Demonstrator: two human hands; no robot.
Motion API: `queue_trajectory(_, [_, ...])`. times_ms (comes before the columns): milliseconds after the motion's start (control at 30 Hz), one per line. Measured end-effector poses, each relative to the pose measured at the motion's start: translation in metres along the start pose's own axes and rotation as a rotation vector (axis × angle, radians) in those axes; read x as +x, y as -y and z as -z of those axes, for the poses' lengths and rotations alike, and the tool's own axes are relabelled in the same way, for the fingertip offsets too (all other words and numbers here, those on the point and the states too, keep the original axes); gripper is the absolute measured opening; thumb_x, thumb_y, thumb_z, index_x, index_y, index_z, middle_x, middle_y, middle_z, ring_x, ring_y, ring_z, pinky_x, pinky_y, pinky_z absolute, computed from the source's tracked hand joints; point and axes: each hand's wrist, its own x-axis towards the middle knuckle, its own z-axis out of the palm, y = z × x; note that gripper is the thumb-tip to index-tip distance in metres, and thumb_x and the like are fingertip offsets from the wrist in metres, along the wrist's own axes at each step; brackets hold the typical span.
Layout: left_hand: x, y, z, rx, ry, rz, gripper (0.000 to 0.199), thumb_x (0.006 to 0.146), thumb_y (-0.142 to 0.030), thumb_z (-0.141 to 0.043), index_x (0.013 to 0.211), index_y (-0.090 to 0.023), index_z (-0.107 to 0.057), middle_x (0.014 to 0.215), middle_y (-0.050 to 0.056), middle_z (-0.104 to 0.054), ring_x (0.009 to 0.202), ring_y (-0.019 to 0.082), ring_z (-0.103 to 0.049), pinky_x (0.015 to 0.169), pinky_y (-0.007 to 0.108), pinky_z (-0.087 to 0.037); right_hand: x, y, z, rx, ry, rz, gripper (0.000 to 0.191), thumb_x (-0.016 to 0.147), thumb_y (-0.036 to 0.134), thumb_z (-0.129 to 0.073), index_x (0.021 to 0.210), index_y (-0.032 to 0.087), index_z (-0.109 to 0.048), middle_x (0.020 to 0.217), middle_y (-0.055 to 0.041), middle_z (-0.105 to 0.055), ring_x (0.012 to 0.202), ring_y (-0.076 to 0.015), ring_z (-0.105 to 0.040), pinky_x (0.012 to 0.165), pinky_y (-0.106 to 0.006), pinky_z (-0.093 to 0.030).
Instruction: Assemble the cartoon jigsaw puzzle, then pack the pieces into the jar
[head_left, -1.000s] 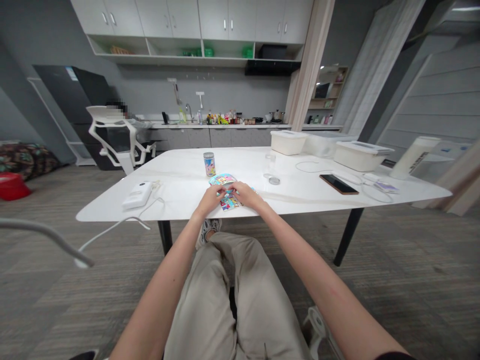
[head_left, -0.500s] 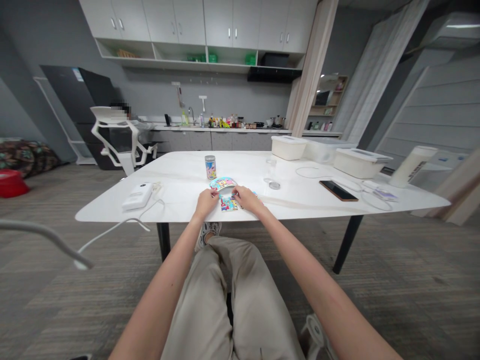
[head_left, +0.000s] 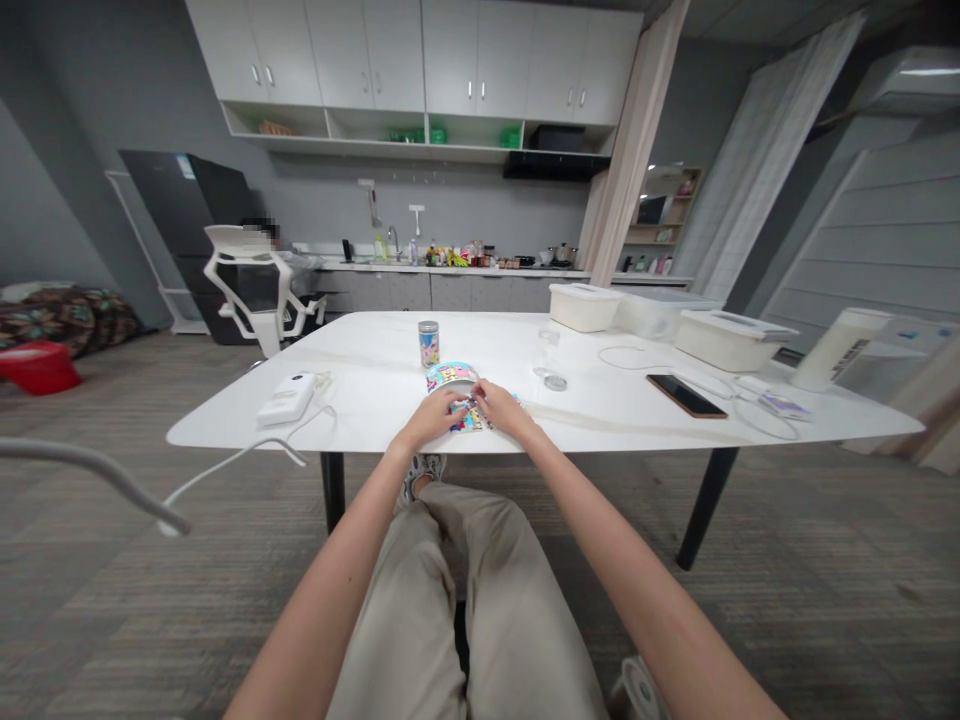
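Note:
On the near edge of the white table (head_left: 360,400) lies a brightly printed cartoon picture, apparently in several pieces. Its far part, a curved printed strip (head_left: 450,374), lies past a whitish gap; a flat printed part (head_left: 471,422) is closer to me. My left hand (head_left: 430,418) reaches over the left side of the print, fingers bent together near its middle. Meeting it from the right, my right hand (head_left: 501,408) has thumb and fingers pinched. Whatever is between the fingertips is too small to name. A printed can with a silvery lid (head_left: 429,344) stands upright just beyond.
Right of the hands are a clear jar (head_left: 547,350), a round lid (head_left: 556,382) and a phone (head_left: 686,395). Lidded boxes (head_left: 585,307) and a white bottle (head_left: 841,347) stand farther right. A white device (head_left: 288,398) with a cable lies left. Someone sits behind a chair (head_left: 247,260).
My left hand has moved right, from the left edge of the print over it toward my right hand. My right hand stays near the middle. The view has tilted slightly.

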Motion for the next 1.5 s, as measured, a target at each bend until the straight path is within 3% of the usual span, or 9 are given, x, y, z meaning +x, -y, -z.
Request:
queue_trajectory(233, [-0.001, -0.005, -0.001, 0.15, 0.083, -0.141, 0.026, 0.087, -0.026, -0.053, 0.102, -0.02, -0.074, 0.106, 0.01, -0.067, 0.1, 0.024, -0.06, 0.095, 0.038, -0.045, 0.0, -0.002, -0.003, -0.039, 0.007, -0.027, 0.013, 0.088, 0.011, -0.05, 0.098, 0.017, -0.056, 0.093, -0.0071, -0.067, 0.085, -0.0176, -0.061, 0.079, -0.028, -0.043])
queue_trajectory(500, [-0.003, -0.011, 0.001, 0.18, 0.117, -0.149, 0.03, 0.091, -0.024, -0.048, 0.106, -0.019, -0.073, 0.109, 0.009, -0.068, 0.102, 0.022, -0.06, 0.096, 0.035, -0.045, 0.0, -0.008, -0.002, -0.012, -0.139, -0.084, 0.014, 0.086, 0.011, -0.047, 0.094, 0.018, -0.057, 0.095, -0.0082, -0.066, 0.091, -0.0194, -0.06, 0.084, -0.032, -0.045])
queue_trajectory(767, [-0.004, -0.01, 0.0, 0.116, 0.124, -0.163, 0.027, 0.089, -0.021, -0.049, 0.108, -0.018, -0.069, 0.115, 0.007, -0.069, 0.107, 0.02, -0.061, 0.1, 0.032, -0.042, 0.001, -0.016, -0.004, 0.055, -0.048, -0.132, 0.018, 0.085, 0.009, -0.051, 0.095, 0.019, -0.061, 0.091, -0.0042, -0.069, 0.085, -0.0164, -0.064, 0.082, -0.029, -0.047])
queue_trajectory(867, [-0.006, -0.01, 0.0, 0.138, 0.088, -0.119, 0.028, 0.088, -0.017, -0.049, 0.109, -0.018, -0.067, 0.116, 0.006, -0.068, 0.109, 0.019, -0.06, 0.1, 0.031, -0.043, 0.003, -0.017, -0.004, 0.051, -0.005, -0.123, 0.021, 0.087, 0.009, -0.049, 0.095, 0.019, -0.066, 0.099, -0.0064, -0.071, 0.094, -0.0178, -0.064, 0.09, -0.031, -0.046])
queue_trajectory(1000, [-0.008, -0.012, 0.0, 0.281, -0.054, 0.113, 0.026, 0.086, -0.014, -0.046, 0.102, -0.015, -0.067, 0.108, 0.01, -0.067, 0.103, 0.022, -0.061, 0.094, 0.033, -0.046, 0.003, -0.018, -0.005, 0.021, -0.022, -0.102, 0.03, 0.085, 0.004, -0.044, 0.099, 0.018, -0.067, 0.105, -0.0076, -0.069, 0.102, -0.0183, -0.062, 0.096, -0.033, -0.044])
queue_trajectory(1100, [-0.009, -0.011, 0.0, 0.346, -0.098, 0.227, 0.024, 0.086, -0.013, -0.046, 0.095, -0.014, -0.069, 0.101, 0.012, -0.067, 0.1, 0.024, -0.061, 0.092, 0.034, -0.047, 0.002, -0.014, -0.004, -0.017, -0.01, -0.035, 0.03, 0.084, 0.003, -0.044, 0.098, 0.016, -0.067, 0.102, -0.0082, -0.067, 0.101, -0.0181, -0.061, 0.094, -0.032, -0.045])
queue_trajectory(1267, [-0.009, -0.009, 0.0, 0.337, -0.082, 0.209, 0.024, 0.084, -0.015, -0.05, 0.089, -0.015, -0.073, 0.1, 0.011, -0.067, 0.1, 0.023, -0.06, 0.092, 0.034, -0.046, -0.001, -0.002, -0.002, -0.081, 0.081, 0.112, 0.015, 0.085, 0.019, -0.059, 0.093, 0.016, -0.071, 0.102, -0.0097, -0.067, 0.099, -0.0214, -0.06, 0.093, -0.034, -0.044])
queue_trajectory(1400, [-0.009, -0.008, 0.0, 0.36, -0.108, 0.249, 0.025, 0.084, -0.019, -0.05, 0.093, -0.014, -0.073, 0.102, 0.012, -0.067, 0.101, 0.025, -0.06, 0.092, 0.035, -0.047, -0.001, 0.001, -0.003, -0.118, 0.08, 0.074, 0.014, 0.084, 0.021, -0.061, 0.092, 0.018, -0.072, 0.102, -0.0089, -0.067, 0.099, -0.0209, -0.06, 0.092, -0.033, -0.044])
queue_trajectory(1500, [-0.01, -0.009, 0.001, 0.327, -0.068, 0.184, 0.024, 0.084, -0.021, -0.053, 0.096, -0.016, -0.073, 0.105, 0.011, -0.066, 0.101, 0.024, -0.06, 0.092, 0.035, -0.047, -0.002, 0.001, -0.004, -0.138, 0.06, 0.038, 0.014, 0.084, 0.02, -0.062, 0.094, 0.017, -0.072, 0.103, -0.0087, -0.067, 0.1, -0.0207, -0.06, 0.092, -0.032, -0.044])
